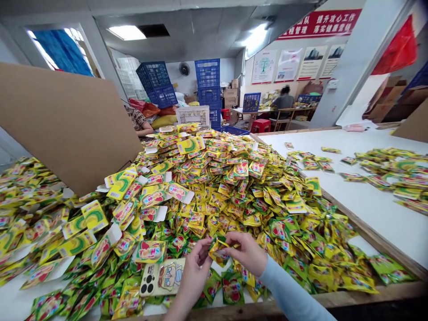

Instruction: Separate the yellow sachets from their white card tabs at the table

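Note:
My left hand and my right hand meet at the near edge of the table, both pinching one small yellow-green snack packet between fingertips. A huge heap of the same packets and small printed boxes rises just behind them. A phone in a cartoon case lies face down beside my left wrist, on loose packets.
A large brown cardboard sheet leans over the heap at left. The white table carries a second scatter of packets at right. Blue crates stand at the back. A person sits behind the heap, another at a far desk.

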{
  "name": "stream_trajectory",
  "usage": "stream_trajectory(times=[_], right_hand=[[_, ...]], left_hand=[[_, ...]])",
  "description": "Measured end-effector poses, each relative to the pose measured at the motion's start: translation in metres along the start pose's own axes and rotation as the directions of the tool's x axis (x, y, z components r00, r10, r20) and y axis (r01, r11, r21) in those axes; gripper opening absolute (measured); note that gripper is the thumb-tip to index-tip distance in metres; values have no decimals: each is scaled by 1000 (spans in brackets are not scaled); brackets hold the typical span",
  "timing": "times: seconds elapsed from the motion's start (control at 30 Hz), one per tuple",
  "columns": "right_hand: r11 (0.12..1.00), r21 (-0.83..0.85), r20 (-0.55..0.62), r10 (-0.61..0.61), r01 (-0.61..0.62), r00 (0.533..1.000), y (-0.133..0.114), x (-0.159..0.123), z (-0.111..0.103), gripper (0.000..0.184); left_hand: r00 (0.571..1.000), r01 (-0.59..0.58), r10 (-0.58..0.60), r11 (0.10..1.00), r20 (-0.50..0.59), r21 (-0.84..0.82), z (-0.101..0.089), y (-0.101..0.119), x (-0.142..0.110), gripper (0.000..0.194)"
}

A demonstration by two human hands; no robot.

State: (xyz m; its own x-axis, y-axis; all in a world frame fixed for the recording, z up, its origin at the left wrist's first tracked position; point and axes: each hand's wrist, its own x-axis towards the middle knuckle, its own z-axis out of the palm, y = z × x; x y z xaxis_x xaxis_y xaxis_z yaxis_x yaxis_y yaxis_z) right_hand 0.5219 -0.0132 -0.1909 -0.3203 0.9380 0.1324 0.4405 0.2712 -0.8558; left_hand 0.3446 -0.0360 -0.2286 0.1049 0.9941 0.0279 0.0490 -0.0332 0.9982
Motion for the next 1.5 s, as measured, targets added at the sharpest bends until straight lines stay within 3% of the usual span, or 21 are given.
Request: stream_trajectory(times=[0.13,0.2,0.23,0.3,0.37,0.43,0.47,0.53,0.6,0.63,0.67,0.73,0.8,0.97,1.1,1.17,1.23,1.3,1.4,1.5], right_hand=[[996,79,29,35,-37,999,-6,-1,4,22],[978,202,25,40,-44,999,-9,-4,8,20],[951,305,8,55,-55,998,-11,-7,13,29],[825,552,-4,146,-120,989,-11,-12,29,46],[623,749,65,268,-225,961,-8,-16,46,48],[464,841,111,356,-278,928,-1,-19,58,44],[441,855,95,381,-271,920,2,-19,58,44],[534,820,-18,386,-207,922,10,-17,50,43],[722,672,-137,339,-164,931,15,-16,34,42],[808,569,-183,306,-153,934,17,-16,26,41],[872,466,-218,276,-149,936,19,-16,20,39],[934,330,-244,228,-140,943,20,-19,15,35],[941,318,-254,201,-114,946,22,-23,19,33],[900,432,-279,202,-65,939,28,-29,24,34],[863,500,-278,235,-69,931,24,-32,8,30],[800,593,-221,274,-94,936,20,-33,5,31],[690,710,-129,324,-140,937,15,-33,7,32],[571,799,-53,376,-186,925,9,-33,10,34],[493,850,-24,392,-188,920,-6,-30,6,35],[607,792,-117,251,-62,961,-25,-26,-8,27]], left_hand=[[994,80,-65,982,91,-168,-3,3,-19,38],[996,86,-82,983,31,-160,1,2,-24,37],[997,71,-74,991,-24,-114,4,2,-26,34],[991,39,-38,999,-125,3,10,4,-30,27],[986,12,11,990,-165,139,9,9,-33,23],[984,-7,50,970,-172,244,-6,17,-36,25],[980,-10,70,951,-186,308,-19,22,-36,29],[956,62,87,873,-280,483,-53,31,-33,43],[868,327,96,626,-487,708,-91,35,-26,53],[814,443,100,528,-572,724,-106,35,-21,58],[772,506,121,478,-624,718,-117,33,-15,64],[728,533,156,482,-667,695,-125,27,-2,73],[730,461,221,540,-647,705,-114,20,10,78],[732,147,376,726,-568,671,-63,9,27,88],[724,-6,335,877,-602,481,-41,12,24,104],[748,-68,183,977,-638,200,-33,16,18,108],[827,-22,-83,983,-556,-180,-25,20,12,94],[888,133,-292,903,-356,-409,-15,22,5,64],[921,276,-377,812,-101,-514,0,22,-6,38],[931,350,-354,791,92,-503,11,25,-19,38]])
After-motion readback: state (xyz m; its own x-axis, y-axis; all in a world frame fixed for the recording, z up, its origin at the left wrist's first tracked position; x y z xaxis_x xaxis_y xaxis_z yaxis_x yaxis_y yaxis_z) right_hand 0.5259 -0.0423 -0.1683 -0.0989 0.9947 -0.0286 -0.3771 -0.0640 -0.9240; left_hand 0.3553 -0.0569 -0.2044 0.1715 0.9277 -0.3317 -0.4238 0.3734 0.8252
